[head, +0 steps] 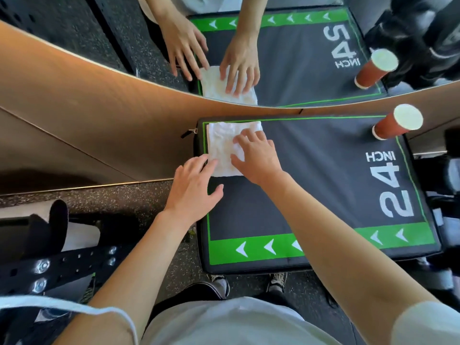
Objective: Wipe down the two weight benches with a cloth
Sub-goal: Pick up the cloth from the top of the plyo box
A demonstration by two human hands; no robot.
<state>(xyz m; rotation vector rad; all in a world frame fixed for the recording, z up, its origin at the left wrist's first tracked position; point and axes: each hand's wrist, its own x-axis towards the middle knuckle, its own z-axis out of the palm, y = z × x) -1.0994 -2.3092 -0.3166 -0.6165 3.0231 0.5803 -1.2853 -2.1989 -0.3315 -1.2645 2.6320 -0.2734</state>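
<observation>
Pressing flat on the white cloth (227,146), the right hand (256,159) had its fingers spread and nearly straight, palm down, gripping nothing. I logged the left hand (193,188) as likewise spread and relaxed, fingertips touching the cloth's near left edge, thumb out over the dark surface. The cloth lay folded in a rough rectangle at the far left corner of the padded top (311,183), inside its thin green border line.

That top was dark grey with a green band of white arrows along the near edge and "24 INCH" printed in white at the right. I could not tell from this view whether it was a bench pad or a jump box. A red paper cup (395,123) stood at the far right corner, well apart from both hands.

A mirror (286,53) just behind the far edge reflected hands, cloth and cup. Speckled rubber floor (124,197) showed at left, with black perforated steel (62,265) nearer me.
</observation>
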